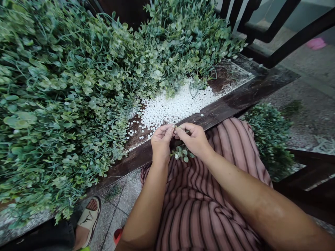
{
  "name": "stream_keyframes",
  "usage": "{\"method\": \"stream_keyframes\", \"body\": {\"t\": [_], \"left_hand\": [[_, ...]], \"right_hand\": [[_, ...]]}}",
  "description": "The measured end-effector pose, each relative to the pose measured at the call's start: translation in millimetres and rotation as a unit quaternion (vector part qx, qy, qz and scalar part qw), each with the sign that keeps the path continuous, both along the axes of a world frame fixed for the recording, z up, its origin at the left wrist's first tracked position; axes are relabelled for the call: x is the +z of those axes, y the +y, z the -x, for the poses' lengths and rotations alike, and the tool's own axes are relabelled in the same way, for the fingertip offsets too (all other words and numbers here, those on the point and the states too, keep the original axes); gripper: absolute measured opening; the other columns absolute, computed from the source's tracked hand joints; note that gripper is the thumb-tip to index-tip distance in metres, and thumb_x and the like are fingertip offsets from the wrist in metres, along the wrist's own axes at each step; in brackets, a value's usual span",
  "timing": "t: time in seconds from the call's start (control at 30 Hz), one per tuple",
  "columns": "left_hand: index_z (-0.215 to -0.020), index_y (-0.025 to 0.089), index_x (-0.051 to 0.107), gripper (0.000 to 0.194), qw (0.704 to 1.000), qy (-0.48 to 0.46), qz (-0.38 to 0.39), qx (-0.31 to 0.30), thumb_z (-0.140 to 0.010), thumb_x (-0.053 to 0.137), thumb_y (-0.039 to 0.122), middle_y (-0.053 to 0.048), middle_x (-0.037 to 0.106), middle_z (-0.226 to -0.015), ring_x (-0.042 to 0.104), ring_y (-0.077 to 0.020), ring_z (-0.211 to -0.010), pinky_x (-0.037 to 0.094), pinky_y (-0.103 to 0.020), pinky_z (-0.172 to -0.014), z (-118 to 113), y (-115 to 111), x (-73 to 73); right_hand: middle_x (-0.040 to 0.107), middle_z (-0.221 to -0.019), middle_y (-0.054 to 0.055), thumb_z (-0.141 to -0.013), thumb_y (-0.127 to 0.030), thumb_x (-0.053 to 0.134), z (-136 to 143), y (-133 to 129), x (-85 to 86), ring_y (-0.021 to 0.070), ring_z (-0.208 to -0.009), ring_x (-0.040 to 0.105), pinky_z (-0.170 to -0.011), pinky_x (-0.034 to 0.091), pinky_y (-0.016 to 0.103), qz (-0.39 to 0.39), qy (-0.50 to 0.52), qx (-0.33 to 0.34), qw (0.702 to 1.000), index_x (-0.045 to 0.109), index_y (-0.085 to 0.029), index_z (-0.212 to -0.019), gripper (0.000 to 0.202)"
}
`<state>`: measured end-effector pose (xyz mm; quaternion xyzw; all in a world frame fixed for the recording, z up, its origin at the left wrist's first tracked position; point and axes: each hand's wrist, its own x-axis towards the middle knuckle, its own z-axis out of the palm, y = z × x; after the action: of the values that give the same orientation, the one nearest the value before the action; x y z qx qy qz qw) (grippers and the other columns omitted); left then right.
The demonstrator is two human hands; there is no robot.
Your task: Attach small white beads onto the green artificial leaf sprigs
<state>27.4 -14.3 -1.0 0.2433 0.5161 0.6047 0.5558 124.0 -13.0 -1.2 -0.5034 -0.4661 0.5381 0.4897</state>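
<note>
My left hand [162, 138] and my right hand [193, 138] meet at the front edge of the dark wooden table [222, 111]. The thumb and fingers of each are pinched together on a small green sprig, its top barely visible between the fingertips. Round leaves of the sprig [182, 153] hang below my hands, over the striped cloth on my lap. Just beyond my fingers lies a spread of small white pieces [178, 104] on the table.
Large heaps of artificial greenery [78, 80] cover the table's left and back. More greenery [272, 136] stands low at the right. A dark wooden chair [285, 52] is at the upper right. Another person's sandalled foot [89, 219] rests on the floor, lower left.
</note>
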Motion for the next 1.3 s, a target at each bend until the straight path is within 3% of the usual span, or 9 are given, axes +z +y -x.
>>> {"method": "stream_keyframes", "body": {"t": [0.43, 0.77, 1.3], "left_hand": [[-0.062, 0.015, 0.064, 0.022, 1.0, 0.01, -0.018, 0.003, -0.053, 0.076, 0.031, 0.002, 0.064, -0.06, 0.054, -0.0041, -0.054, 0.044, -0.017, -0.057, 0, -1, -0.5], [-0.058, 0.014, 0.063, 0.026, 0.999, -0.01, 0.004, -0.042, -0.043, 0.08, 0.027, 0.002, 0.063, -0.056, 0.055, -0.0054, -0.052, 0.046, -0.019, -0.056, 5, 3, 2.4], [-0.06, 0.015, 0.065, 0.027, 0.995, -0.047, 0.019, -0.09, -0.043, 0.082, 0.027, 0.002, 0.065, -0.06, 0.057, -0.0047, -0.055, 0.048, -0.017, -0.06, 14, 3, 1.7]], "right_hand": [[0.052, -0.058, 0.0, -0.072, -0.029, 0.052, 1, -1, -2.8, 0.0103, -0.057, 0.048, -0.06, 0.043, 0.025, -0.017, -0.008, 0.004, 1.0, 0.053, -0.015, -0.058, 0.02], [0.052, -0.057, -0.001, -0.072, -0.03, 0.053, 0, -2, -3.5, 0.0099, -0.057, 0.049, -0.06, 0.042, 0.024, -0.022, 0.004, 0.012, 1.0, 0.052, -0.015, -0.058, 0.02], [0.058, -0.06, 0.0, -0.072, -0.026, 0.054, -1, -2, -0.2, 0.0098, -0.059, 0.051, -0.061, 0.043, 0.024, -0.039, 0.02, 0.028, 0.999, 0.058, -0.014, -0.062, 0.016]]}}
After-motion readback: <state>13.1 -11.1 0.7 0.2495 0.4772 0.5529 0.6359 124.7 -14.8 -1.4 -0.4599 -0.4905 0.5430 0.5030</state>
